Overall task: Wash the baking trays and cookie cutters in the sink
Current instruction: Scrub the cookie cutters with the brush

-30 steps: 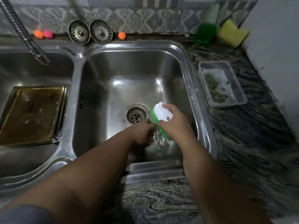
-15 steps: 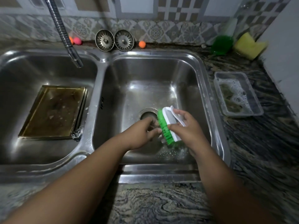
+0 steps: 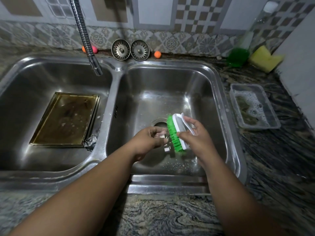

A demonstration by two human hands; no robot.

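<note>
Over the right basin of the steel sink, my left hand pinches a small metal cookie cutter, mostly hidden by my fingers. My right hand grips a scrub brush with a white handle and green bristles; the bristles press against the cutter. A brownish baking tray lies flat in the left basin. Another metal cookie cutter sits at the tray's near right corner.
A flexible tap hangs over the left basin. Two sink strainers lean on the back wall beside small orange balls. On the counter at right stand a clear tub of soapy water, a green scourer and a yellow sponge.
Both hands have lifted from the basin floor. The brush has turned on edge, bristles facing left against the cutter. My view has tilted up and shifted left.
</note>
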